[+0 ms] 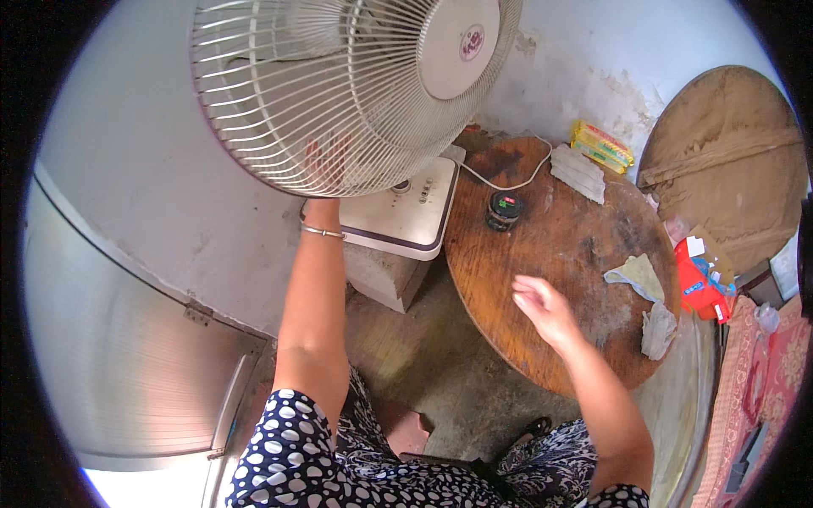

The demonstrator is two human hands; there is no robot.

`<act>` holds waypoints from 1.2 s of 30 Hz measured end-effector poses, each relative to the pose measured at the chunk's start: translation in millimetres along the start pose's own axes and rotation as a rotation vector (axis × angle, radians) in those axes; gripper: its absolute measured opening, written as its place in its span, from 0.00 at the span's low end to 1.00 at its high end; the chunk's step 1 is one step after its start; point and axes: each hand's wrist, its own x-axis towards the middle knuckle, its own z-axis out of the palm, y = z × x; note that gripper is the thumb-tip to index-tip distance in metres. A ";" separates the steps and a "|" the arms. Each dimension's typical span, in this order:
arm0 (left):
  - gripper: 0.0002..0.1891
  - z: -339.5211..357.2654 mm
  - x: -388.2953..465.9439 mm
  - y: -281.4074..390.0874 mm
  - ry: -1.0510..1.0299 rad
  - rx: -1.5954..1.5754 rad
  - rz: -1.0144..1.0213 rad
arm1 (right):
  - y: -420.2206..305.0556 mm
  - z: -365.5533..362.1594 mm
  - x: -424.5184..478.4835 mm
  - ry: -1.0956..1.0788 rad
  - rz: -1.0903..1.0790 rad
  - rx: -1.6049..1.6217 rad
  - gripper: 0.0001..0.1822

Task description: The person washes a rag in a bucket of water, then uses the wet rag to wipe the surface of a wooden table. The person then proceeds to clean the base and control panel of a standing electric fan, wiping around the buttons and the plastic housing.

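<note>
A floor fan's wire guard (305,114) fills the upper left of the head view, above its white base (394,216) with control buttons. My left hand (327,159) reaches up behind the lower part of the guard, fingers raised and seen through the wires; whether it touches the fan is hidden. A bangle circles that wrist. My right hand (540,305) hovers over a round wooden table (508,330) with its fingers loosely bent, and no object shows in it. A dark lidded jar (503,211) stands on the table, up and left of that hand.
On the table lie a white cord (502,187), a folded cloth (578,173) and crumpled cloths (637,276). A yellow packet (602,146) is by the wall. A round wooden board (718,165) leans at right, near a red package (698,279). A metal door (140,330) is at left.
</note>
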 end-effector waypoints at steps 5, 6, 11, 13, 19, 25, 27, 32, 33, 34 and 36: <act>0.28 -2.3 7.4 -1.7 -0.061 0.087 0.127 | 10.3 55.0 79.8 -0.003 0.201 0.234 0.32; 0.28 -7.1 8.5 -3.3 -0.072 0.060 0.118 | 13.3 66.7 93.3 0.006 0.218 0.296 0.35; 0.28 -20.7 2.8 2.1 -0.133 -0.093 0.026 | 18.1 100.6 146.5 -0.029 0.338 0.647 0.30; 0.28 -24.9 4.1 1.5 -0.153 -0.135 -0.008 | 22.2 115.7 159.9 -0.047 0.338 0.755 0.25; 0.28 -26.9 12.6 15.1 -0.187 -0.273 -0.072 | 27.2 132.8 166.2 -0.066 0.322 0.975 0.24; 0.27 -29.9 25.5 11.6 -0.219 -0.377 -0.138 | 19.3 136.2 161.1 -0.079 0.261 1.092 0.21; 0.27 -30.5 28.3 12.7 -0.232 -0.420 -0.161 | 20.2 137.7 158.8 -0.078 0.268 1.107 0.20; 0.27 -32.1 40.0 16.4 -0.258 -0.541 -0.227 | 21.2 141.4 151.8 -0.051 0.264 1.126 0.21; 0.27 -32.2 41.7 15.9 -0.264 -0.563 -0.240 | 16.3 142.8 149.4 -0.027 0.286 1.116 0.22; 0.27 -32.3 43.5 14.8 -0.269 -0.585 -0.255 | 13.8 143.9 147.6 -0.003 0.308 1.106 0.22; 0.27 -33.0 47.8 13.9 -0.277 -0.637 -0.286 | 18.4 146.5 146.8 -0.012 0.290 1.112 0.22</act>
